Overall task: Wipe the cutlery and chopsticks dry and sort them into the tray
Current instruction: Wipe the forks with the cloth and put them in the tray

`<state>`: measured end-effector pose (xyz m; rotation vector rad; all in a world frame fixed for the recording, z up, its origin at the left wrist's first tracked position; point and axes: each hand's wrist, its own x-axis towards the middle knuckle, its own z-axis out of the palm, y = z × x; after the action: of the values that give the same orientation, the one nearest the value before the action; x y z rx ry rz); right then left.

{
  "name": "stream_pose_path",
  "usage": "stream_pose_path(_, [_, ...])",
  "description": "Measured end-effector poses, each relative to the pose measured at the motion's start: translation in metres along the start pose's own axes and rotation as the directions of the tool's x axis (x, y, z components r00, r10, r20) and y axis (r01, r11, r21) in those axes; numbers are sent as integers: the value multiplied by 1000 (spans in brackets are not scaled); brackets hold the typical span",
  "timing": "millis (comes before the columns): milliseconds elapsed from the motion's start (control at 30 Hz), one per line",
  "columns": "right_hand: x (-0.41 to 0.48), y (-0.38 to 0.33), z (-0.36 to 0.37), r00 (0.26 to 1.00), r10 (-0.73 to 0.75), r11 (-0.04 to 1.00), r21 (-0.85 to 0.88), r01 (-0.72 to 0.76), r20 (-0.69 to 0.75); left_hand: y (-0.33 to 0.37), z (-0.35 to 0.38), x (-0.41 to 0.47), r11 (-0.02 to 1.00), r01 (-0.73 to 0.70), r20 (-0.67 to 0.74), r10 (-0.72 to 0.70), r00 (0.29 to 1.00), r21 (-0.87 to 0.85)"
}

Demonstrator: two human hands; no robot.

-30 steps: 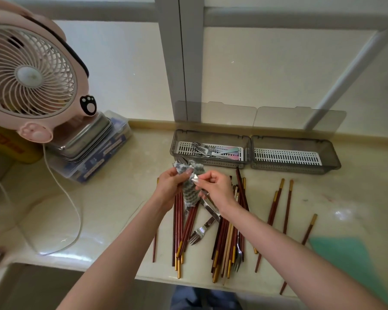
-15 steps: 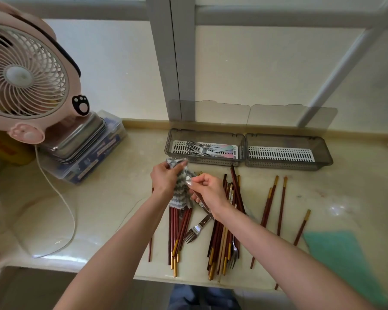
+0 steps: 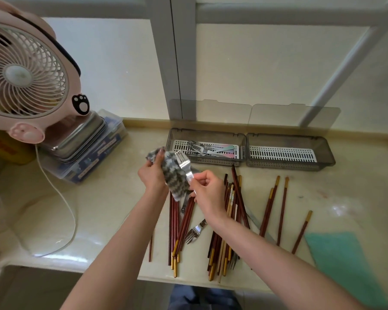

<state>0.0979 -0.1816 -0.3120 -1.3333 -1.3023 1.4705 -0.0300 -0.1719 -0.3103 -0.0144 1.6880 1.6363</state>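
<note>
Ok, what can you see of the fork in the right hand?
The fork is shiny silver metal, tilted with tines pointing up toward the left tray. Its head lies against the grey patterned cloth that the left hand holds. The right hand pinches its neck; most of the handle is hidden.

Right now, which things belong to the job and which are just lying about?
Job: fork in right hand; cloth in left hand; chopsticks; loose fork; left tray holding forks; empty right tray.
Lying about: fan; stacked steel tins; green mat.
</note>
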Motion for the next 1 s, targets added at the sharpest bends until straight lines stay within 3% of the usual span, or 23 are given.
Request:
stream_pose_path(67, [2,0,-3,999,8,996,90,-5,-33,2,-9,2,997,68,252,-73,965,30])
stream_pose_path(133, [5,1,-5,1000,23,991,128,-23,3,-5,-15,0,981,60,478,-144,867,186])
stream_pose_path(200, [6,4,-2,999,24,993,117,-27,29,-15,-15,-5,967,44,553,-181,813,252])
stream_pose_path(267, [7,6,-3,999,26,995,95,-31,45,-19,-12,-9,972,42,545,-165,822,232])
stream_pose_path(333, [10,7,-9,985,70,987,130,-91,160,-16,-9,-11,982,51,468,-133,874,184])
stream_pose_path(467, [14,20,-31,866,182,932,201,-303,465,-5,-9,-7,988,68,321,-109,941,136])
stream_pose_path(567, [11,26,-39,801,172,889,259,-377,574,-1,-8,-6,991,85,268,-109,957,99])
stream_pose_path(867, [5,29,-36,878,194,778,476,-409,437,0,-1,-18,997,73,344,-61,937,-22])
stream_pose_path(1000, [4,30,-31,916,221,756,535,-377,333,-10,1,-24,999,40,355,-46,934,26])
